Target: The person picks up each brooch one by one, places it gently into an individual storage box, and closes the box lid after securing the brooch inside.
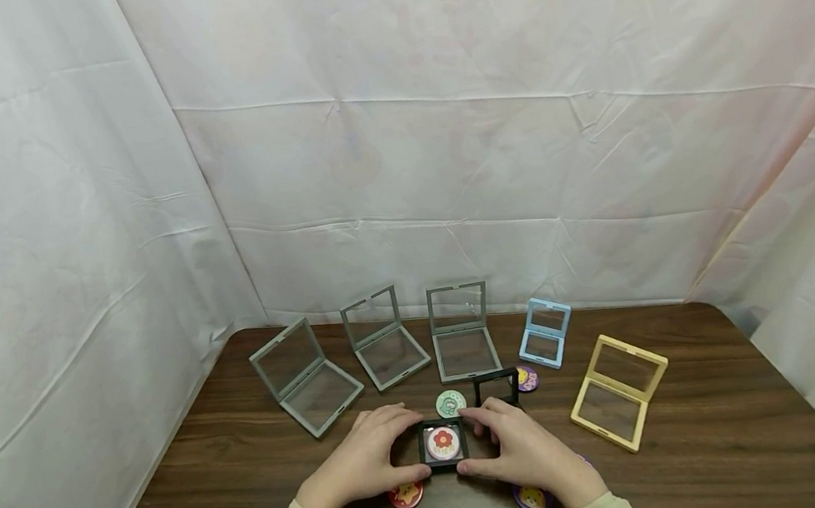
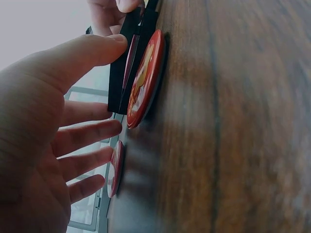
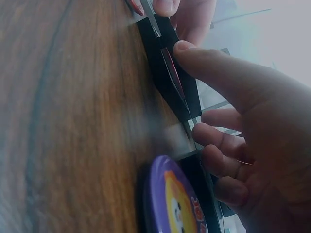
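A small black display frame [image 1: 444, 468] lies between my hands at the front of the table. Inside it sits a round badge [image 1: 443, 443] with a red flower. My left hand [image 1: 366, 457] grips the frame's left side, thumb at the near corner and fingers toward the far one. From the other side my right hand [image 1: 526, 444] holds it the same way. In the wrist views, the badge's edge shows in a slit between the frame's two black halves [image 2: 116, 77]. Both thumbs press on the near side of the frame.
Near the hands lie a red badge [image 1: 407, 497], a green badge [image 1: 450, 403] and purple badges [image 1: 532, 500]. Another black frame [image 1: 495, 375] stands open behind my right hand. Open grey frames [image 1: 392, 358], a blue frame [image 1: 543, 334] and a yellow frame [image 1: 620, 394] stand farther back.
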Demonstrator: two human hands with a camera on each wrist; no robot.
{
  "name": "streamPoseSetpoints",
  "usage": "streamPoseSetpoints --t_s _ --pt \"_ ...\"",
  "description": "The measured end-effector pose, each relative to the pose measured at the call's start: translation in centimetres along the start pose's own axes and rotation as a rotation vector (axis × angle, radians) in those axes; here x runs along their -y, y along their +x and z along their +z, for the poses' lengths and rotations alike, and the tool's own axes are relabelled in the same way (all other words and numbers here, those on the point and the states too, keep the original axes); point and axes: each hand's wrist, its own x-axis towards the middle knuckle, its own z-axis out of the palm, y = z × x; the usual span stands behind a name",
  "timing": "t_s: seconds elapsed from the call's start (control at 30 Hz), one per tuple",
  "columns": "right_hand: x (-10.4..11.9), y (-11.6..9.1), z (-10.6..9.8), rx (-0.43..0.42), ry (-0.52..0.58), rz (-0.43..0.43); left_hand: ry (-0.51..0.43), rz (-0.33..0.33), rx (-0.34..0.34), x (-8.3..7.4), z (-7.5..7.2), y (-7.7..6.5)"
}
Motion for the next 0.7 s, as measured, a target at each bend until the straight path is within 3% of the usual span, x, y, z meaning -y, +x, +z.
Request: streamPoseSetpoints --t_s 0.7 --pt "0.13 -0.12 -0.25 0.018 0.008 0.002 -0.037 -0.007 0.028 0.34 0.17 0.17"
